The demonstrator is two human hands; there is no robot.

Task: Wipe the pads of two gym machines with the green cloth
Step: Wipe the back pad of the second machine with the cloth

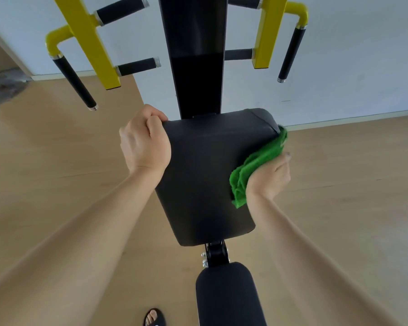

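A black padded back pad (205,175) of a gym machine stands in the middle of the view, with a second black seat pad (226,295) below it. My left hand (144,140) grips the back pad's upper left corner. My right hand (269,177) presses the bunched green cloth (254,168) against the pad's right edge, near its upper right corner. Part of the cloth is hidden under my palm.
Yellow machine arms (90,41) with black handle grips (73,83) hang at both sides above the pad, around a black centre column (198,67). A white wall stands behind, over a wooden floor (57,161). My sandalled foot (153,317) shows at the bottom.
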